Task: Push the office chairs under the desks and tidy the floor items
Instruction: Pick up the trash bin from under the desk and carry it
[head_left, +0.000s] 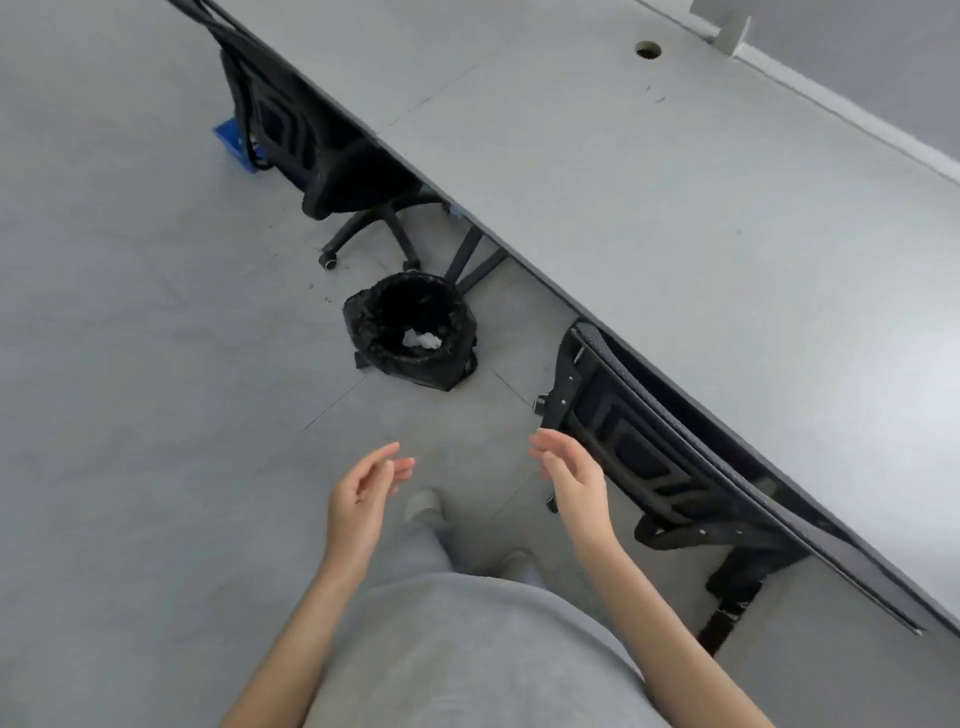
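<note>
Two black office chairs stand tucked against a long grey desk (649, 218). The near chair (639, 447) has its mesh back against the desk edge, just right of my right hand (574, 486). The far chair (311, 150) sits further along the desk at upper left, its wheeled base showing. Between the chairs a black bin (410, 330) lined with a black bag stands on the floor with white crumpled paper inside. My left hand (361, 499) hangs relaxed and holds nothing. My right hand is also relaxed and empty, close to the near chair's back without touching it.
A blue box (231, 145) lies on the floor behind the far chair. A black desk leg (467, 260) stands just beyond the bin. The desk top has a round cable hole (648, 50). Grey floor spreads out to the left. My feet are below my hands.
</note>
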